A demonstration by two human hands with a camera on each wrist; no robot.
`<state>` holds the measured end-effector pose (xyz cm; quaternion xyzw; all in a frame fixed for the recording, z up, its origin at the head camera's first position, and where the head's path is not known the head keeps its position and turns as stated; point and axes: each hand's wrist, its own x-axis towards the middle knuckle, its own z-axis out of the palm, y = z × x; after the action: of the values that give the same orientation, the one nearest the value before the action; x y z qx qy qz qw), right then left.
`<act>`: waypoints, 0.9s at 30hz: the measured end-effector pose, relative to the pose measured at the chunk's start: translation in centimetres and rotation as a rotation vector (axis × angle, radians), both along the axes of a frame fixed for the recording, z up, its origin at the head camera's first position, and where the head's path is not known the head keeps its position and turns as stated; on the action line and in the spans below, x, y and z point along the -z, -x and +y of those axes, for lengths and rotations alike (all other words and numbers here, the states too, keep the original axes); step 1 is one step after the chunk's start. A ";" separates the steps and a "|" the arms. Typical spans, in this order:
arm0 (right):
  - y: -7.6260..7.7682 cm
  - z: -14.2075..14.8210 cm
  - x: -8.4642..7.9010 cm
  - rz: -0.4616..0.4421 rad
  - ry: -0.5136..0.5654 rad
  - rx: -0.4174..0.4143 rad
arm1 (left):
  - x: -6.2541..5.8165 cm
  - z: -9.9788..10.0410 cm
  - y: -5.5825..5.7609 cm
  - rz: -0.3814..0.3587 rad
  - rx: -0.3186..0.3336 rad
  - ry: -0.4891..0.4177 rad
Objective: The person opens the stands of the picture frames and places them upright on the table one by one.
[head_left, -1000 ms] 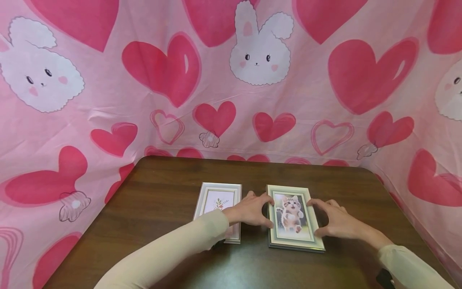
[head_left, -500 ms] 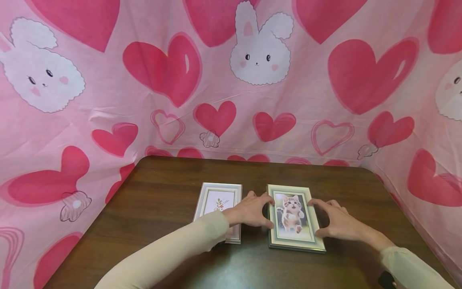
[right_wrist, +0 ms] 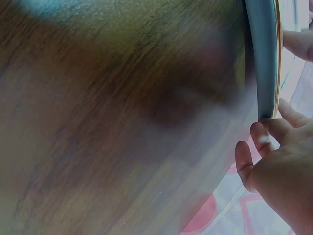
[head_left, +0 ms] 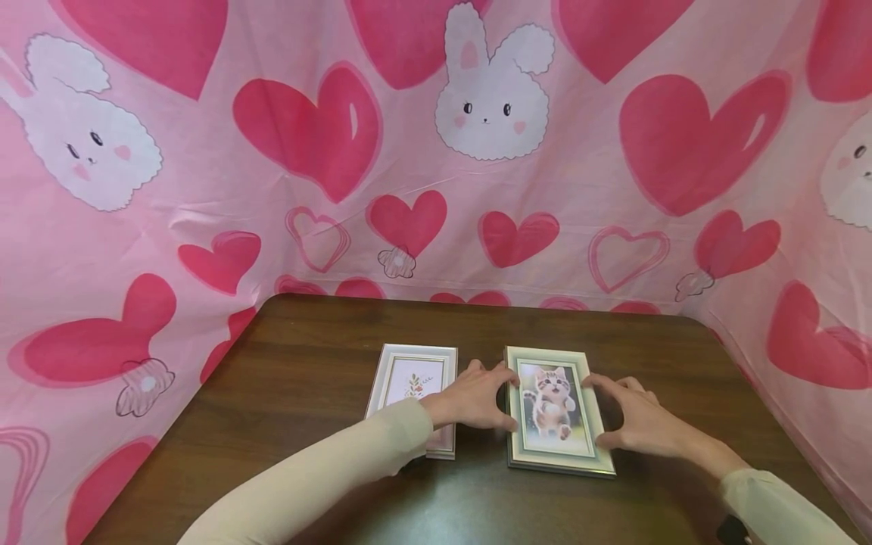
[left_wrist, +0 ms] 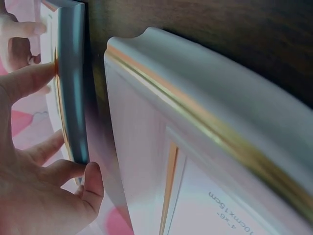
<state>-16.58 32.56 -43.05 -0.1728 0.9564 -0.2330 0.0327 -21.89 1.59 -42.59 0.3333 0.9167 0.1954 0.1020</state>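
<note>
A cream picture frame [head_left: 557, 462] with a kitten photo lies flat on the table. My left hand [head_left: 477, 397] holds its left side, thumb near the lower part and fingers near the upper part. On the opposite side my right hand [head_left: 643, 420] grips the frame's edge in the same way. In the left wrist view the left hand [left_wrist: 44, 191] has its fingertips on the frame's side wall [left_wrist: 73, 83]. A white picture frame [head_left: 418, 352] with a floral print lies to the left, partly covered by my left forearm and hand.
Both frames lie on a dark wooden table [head_left: 327, 325] with rounded far corners. A pink cloth [head_left: 409, 174] printed with hearts and rabbits hangs behind and on both sides. A small dark object [head_left: 732, 530] sits at the right wrist.
Both hands keep their places on the kitten picture frame. The whole view shifts very slightly to the right; the two frames keep their spacing.
</note>
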 end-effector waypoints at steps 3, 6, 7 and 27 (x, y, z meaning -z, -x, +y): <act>-0.1 -0.1 -0.1 0.003 -0.003 0.007 | 0.0 0.0 -0.1 0.004 -0.002 -0.003; -0.2 -0.2 -0.2 0.010 -0.003 0.012 | 0.0 -0.1 -0.2 0.004 -0.006 -0.008; -0.2 -0.2 -0.2 0.015 -0.002 0.011 | 0.0 -0.1 -0.2 0.002 -0.008 -0.009; -0.7 -0.5 0.0 0.108 -0.004 0.015 | -0.4 -0.3 -0.7 0.027 -0.008 -0.024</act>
<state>-15.89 32.09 -43.08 -0.1777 0.9585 -0.2219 -0.0203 -21.20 1.32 -42.17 0.3332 0.9170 0.2024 0.0848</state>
